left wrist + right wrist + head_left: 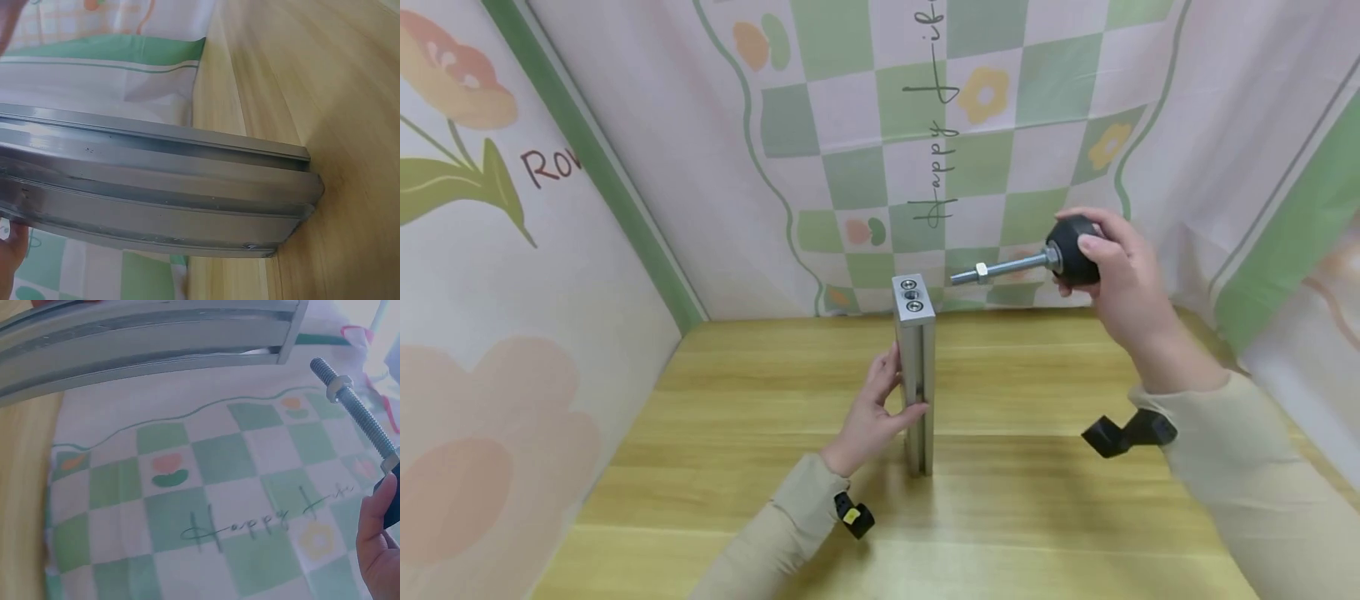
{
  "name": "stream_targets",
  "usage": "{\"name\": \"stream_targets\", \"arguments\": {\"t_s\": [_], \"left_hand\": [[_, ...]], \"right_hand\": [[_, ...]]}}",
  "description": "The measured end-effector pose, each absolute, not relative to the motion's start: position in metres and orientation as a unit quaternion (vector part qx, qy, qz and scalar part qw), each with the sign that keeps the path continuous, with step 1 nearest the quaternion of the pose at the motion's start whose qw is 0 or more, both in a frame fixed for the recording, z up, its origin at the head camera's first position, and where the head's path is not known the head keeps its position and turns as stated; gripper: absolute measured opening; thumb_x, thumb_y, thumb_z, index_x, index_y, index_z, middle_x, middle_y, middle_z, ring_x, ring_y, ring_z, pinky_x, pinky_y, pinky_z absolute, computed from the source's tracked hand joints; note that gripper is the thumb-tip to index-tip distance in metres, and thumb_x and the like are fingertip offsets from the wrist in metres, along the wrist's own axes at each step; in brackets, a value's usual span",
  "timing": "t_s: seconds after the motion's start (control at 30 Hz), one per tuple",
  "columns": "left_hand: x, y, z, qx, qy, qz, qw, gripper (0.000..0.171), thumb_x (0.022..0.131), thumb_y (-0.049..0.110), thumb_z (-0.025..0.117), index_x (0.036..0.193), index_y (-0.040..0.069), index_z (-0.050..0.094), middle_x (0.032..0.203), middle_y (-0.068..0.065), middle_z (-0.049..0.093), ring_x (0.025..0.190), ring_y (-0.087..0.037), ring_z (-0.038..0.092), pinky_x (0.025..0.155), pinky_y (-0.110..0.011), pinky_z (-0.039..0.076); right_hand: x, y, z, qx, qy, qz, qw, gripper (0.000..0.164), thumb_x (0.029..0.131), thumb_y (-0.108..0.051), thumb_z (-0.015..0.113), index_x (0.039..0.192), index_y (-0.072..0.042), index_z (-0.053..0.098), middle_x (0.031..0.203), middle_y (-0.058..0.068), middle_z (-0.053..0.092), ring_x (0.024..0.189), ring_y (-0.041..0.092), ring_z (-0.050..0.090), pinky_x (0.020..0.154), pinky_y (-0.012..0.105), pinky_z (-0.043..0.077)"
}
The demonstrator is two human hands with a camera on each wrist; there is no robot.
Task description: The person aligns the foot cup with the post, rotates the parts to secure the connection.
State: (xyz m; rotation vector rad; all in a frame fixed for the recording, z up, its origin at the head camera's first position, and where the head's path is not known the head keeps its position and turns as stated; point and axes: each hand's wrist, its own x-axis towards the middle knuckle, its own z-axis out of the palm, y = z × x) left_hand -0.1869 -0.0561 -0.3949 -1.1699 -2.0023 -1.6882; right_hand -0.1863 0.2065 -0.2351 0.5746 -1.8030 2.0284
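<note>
An aluminium profile (917, 367) stands upright on the wooden table. Its metal end plate (922, 315) faces up, with two screws and a hole between them. My left hand (868, 412) grips the profile at mid-height, thumb on the near side and fingers on the left. In the left wrist view, the profile's grooved lower end (187, 194) meets the table. Up to the right, my right hand (1131, 287) grips the black base of a levelling foot (1075, 248). Its threaded rod (1022, 264) points left, tilted slightly down and carrying a nut (981, 272); the tip is apart from the profile.
Wooden table boards (1015, 500) extend around the profile. A printed cloth curtain (842, 175) hangs behind the table, with more patterned cloth (482, 333) at the left side. Black wrist mounts (1123, 435) sit at both sleeves.
</note>
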Motion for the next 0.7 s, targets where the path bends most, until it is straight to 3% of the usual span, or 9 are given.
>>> {"name": "stream_targets", "arguments": {"t_s": [0.13,0.3,0.57,0.7], "left_hand": [[-0.187,-0.058,-0.394,-0.394,-0.685,-0.602,0.119,0.111,0.078,-0.013,0.067,0.140,0.060,0.010,0.136,-0.026,0.032,0.120,-0.019,0.041,0.103,-0.045,0.043],[-0.187,-0.059,-0.393,-0.384,-0.677,-0.619,0.100,0.111,0.076,-0.015,0.067,0.138,0.061,0.014,0.136,-0.027,0.032,0.119,-0.014,0.041,0.104,-0.044,0.042],[-0.189,-0.057,-0.395,-0.397,-0.671,-0.616,0.111,0.112,0.076,-0.016,0.067,0.138,0.060,0.013,0.133,-0.029,0.034,0.118,-0.011,0.041,0.103,-0.046,0.043],[-0.189,-0.058,-0.395,-0.394,-0.675,-0.615,0.109,0.112,0.076,-0.016,0.066,0.138,0.061,0.013,0.133,-0.028,0.034,0.119,-0.011,0.040,0.104,-0.041,0.043]], "right_hand": [[-0.187,0.197,-0.212,0.217,-0.688,0.664,0.196,0.029,0.093,-0.014,0.043,0.113,-0.012,0.065,0.089,0.010,0.054,0.057,0.016,0.049,0.050,0.021,0.046],[-0.187,0.188,-0.190,0.212,-0.790,0.534,0.215,0.030,0.094,-0.018,0.046,0.118,-0.022,0.063,0.090,0.000,0.055,0.058,0.011,0.054,0.055,0.018,0.048],[-0.186,0.169,-0.169,0.253,-0.820,0.463,0.223,0.033,0.092,-0.018,0.053,0.124,-0.012,0.062,0.094,-0.003,0.051,0.065,0.007,0.055,0.054,0.014,0.049],[-0.187,0.160,-0.165,0.279,-0.832,0.403,0.262,0.034,0.089,-0.019,0.055,0.121,-0.012,0.065,0.090,-0.007,0.050,0.070,0.003,0.052,0.054,0.012,0.046]]}}
